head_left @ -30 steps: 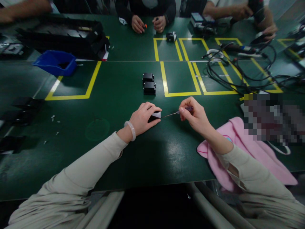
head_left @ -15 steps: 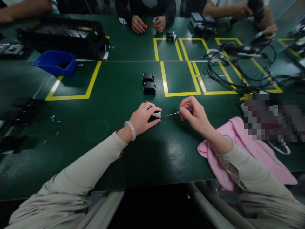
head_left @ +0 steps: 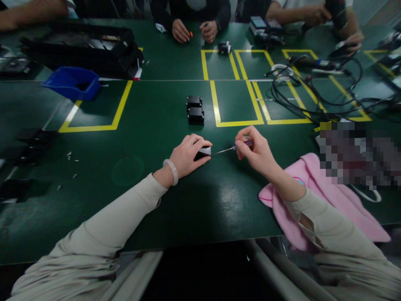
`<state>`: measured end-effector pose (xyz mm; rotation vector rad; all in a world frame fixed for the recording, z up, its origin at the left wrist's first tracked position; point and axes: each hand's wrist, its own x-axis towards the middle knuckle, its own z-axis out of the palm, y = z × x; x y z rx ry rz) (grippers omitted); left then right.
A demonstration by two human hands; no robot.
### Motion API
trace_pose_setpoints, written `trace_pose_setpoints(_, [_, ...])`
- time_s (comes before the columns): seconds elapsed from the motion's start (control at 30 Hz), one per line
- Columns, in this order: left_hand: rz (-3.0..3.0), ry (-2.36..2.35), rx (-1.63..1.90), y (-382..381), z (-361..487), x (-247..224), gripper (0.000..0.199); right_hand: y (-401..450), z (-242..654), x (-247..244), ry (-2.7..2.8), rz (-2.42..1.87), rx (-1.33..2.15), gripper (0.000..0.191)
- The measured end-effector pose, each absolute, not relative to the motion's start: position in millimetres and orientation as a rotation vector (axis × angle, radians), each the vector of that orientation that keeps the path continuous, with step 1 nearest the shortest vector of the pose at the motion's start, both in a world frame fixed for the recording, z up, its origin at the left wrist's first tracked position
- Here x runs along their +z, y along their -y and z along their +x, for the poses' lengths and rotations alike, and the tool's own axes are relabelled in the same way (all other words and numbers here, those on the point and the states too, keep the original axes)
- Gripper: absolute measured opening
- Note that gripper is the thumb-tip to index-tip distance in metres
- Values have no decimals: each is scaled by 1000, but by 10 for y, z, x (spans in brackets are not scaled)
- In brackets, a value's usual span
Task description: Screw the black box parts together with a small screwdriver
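Note:
My left hand is closed around a small black box-like part, pressing it on the green table; the fingers cover much of it. Between finger and thumb of my right hand is a screwdriver with a clear purplish handle. Its thin shaft points left, and the tip meets the right end of the part; the exact contact point is too small to make out. Just beyond my left hand, two similar black box-like parts stand one behind the other, with small metal screws at their sides.
Loose screws lie at left, near dark blocks. Further back are a blue bin and black trays. Cables spread at right, a pink cloth beneath my right forearm. Co-workers' hands rest across the table.

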<state>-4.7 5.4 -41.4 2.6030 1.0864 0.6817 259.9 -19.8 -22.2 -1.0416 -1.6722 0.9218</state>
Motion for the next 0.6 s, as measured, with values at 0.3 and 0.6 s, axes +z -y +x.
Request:
trace_pose_setpoints(0.3, [2599, -1087, 682, -55, -48, -415, 35, 207, 2584, -188, 1686, -1059, 860, 25])
trace_pose_setpoints(0.6, [2603, -1090, 672, -53, -46, -405, 34, 215, 2594, -201, 1699, -1048, 876, 29])
